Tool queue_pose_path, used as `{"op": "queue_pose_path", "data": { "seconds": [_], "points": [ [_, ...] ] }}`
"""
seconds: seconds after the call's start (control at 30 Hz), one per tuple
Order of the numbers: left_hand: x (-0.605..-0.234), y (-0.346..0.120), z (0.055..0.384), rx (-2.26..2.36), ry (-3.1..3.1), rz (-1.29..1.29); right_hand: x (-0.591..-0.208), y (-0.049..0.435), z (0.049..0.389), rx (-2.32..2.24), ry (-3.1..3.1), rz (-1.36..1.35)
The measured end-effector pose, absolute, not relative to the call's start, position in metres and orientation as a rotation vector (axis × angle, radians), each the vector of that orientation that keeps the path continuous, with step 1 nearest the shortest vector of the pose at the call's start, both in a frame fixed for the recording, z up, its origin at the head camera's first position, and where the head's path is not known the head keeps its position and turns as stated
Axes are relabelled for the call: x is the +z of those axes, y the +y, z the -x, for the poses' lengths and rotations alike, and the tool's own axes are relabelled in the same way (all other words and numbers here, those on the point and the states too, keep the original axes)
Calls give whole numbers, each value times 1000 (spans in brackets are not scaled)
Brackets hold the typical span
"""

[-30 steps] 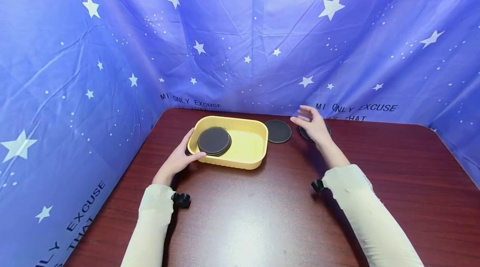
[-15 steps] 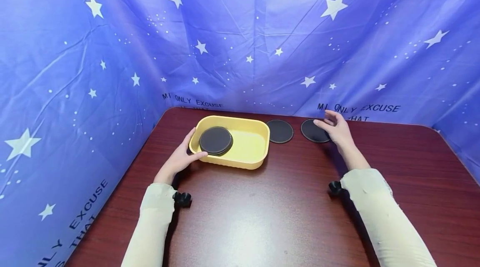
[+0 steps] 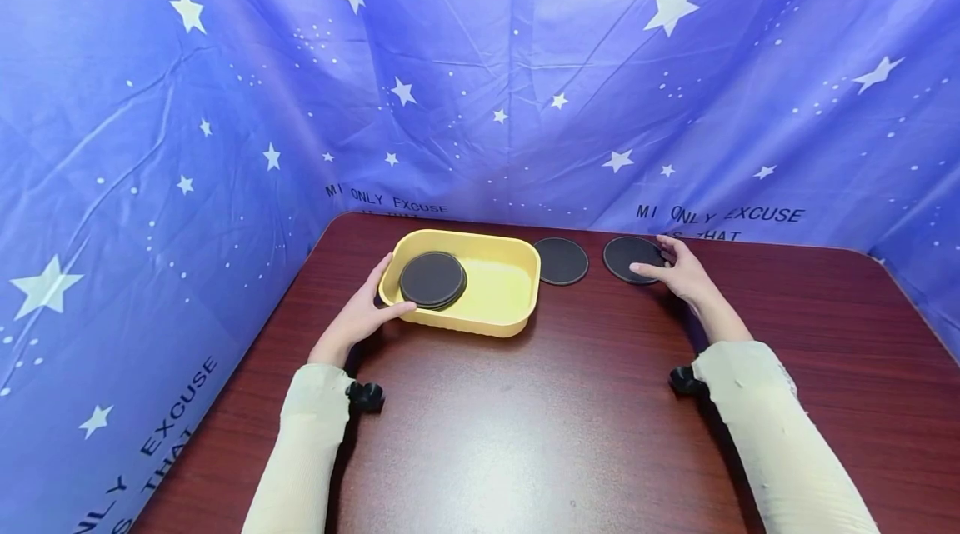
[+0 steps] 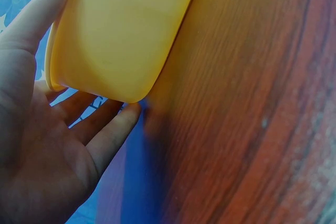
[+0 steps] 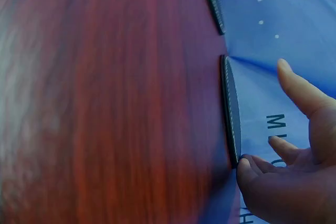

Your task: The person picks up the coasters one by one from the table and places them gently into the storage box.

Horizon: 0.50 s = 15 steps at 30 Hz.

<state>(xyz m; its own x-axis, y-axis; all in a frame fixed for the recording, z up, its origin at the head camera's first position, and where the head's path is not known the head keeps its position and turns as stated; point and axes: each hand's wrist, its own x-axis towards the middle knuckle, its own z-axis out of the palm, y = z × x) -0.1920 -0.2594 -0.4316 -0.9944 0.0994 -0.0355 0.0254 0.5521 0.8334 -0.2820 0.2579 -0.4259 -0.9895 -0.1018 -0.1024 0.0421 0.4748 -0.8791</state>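
At the back of the table, my left hand (image 3: 358, 316) holds the left end of a yellow plastic container (image 3: 498, 288). The left wrist view shows fingers round its end wall and the thumb along the rim. A stack of round black coasters (image 3: 432, 277) lies inside, on the left. Farther right, my right hand (image 3: 688, 274) is at the right edge of a round black coaster (image 3: 626, 257) with a stitched border. In the right wrist view, curled fingers (image 5: 247, 169) touch the edge of that coaster (image 5: 232, 111), while the thumb (image 5: 302, 90) stands apart from it.
Another black coaster (image 3: 564, 261) lies between the container and the right-hand coaster. The dark red wooden table (image 3: 480, 417) has a starred blue cloth (image 3: 517, 84) hanging behind it and along its left side. Black wrist devices (image 3: 366, 397) show at both cuffs.
My right hand has moved right and down to the far coaster's right edge, uncovering most of that coaster. The left hand stays on the container; the view has shifted slightly.
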Motion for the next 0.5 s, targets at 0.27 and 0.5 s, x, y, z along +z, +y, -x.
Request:
{"op": "queue_pose_path", "data": {
  "seconds": [0.27,0.5],
  "points": [
    [-432,-259,191,1439,2695,-105,-430,266,283,-1557,2597,101],
    [-431,-259,191,1440,2697,-99,-428,270,287,-1364,2624,168]
  ]
}}
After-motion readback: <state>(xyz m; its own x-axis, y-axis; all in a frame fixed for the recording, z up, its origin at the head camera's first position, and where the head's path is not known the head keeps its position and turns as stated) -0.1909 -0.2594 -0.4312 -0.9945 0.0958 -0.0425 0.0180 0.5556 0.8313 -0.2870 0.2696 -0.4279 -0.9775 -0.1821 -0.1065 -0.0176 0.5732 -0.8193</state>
